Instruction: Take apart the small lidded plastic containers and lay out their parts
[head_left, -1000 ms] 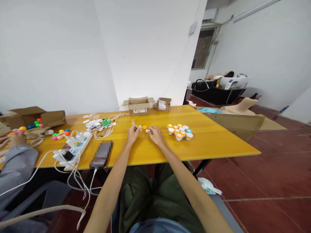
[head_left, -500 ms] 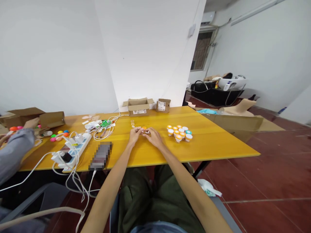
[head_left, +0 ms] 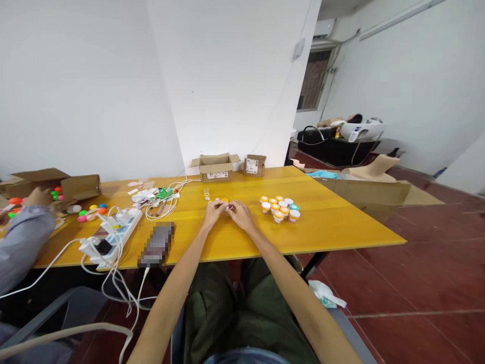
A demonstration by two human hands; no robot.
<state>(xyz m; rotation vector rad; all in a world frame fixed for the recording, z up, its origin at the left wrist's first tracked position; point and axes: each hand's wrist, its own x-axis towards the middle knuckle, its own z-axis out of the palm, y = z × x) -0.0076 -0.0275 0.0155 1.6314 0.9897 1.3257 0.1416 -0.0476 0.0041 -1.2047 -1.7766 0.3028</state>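
Observation:
My left hand (head_left: 212, 214) and my right hand (head_left: 239, 215) meet over the middle of the yellow table (head_left: 333, 222), fingers pinched together around a tiny white piece that I cannot make out. An orange lid (head_left: 225, 200) lies just beyond my fingertips. A small clear cup (head_left: 206, 192) stands a little farther back. To the right of my right hand sits a cluster of several small jars (head_left: 279, 207) with orange, white and teal lids.
Two open cardboard boxes (head_left: 215, 167) stand at the table's far edge. A power strip (head_left: 113, 232) with tangled white cables and a dark phone (head_left: 156, 244) lie to my left. Another person's sleeve (head_left: 20, 242) reaches toward coloured balls (head_left: 91, 211) by a box at far left.
My hands have come together from slightly apart and now pinch the small piece between them. The person at the left has moved a hand toward the box with the coloured balls.

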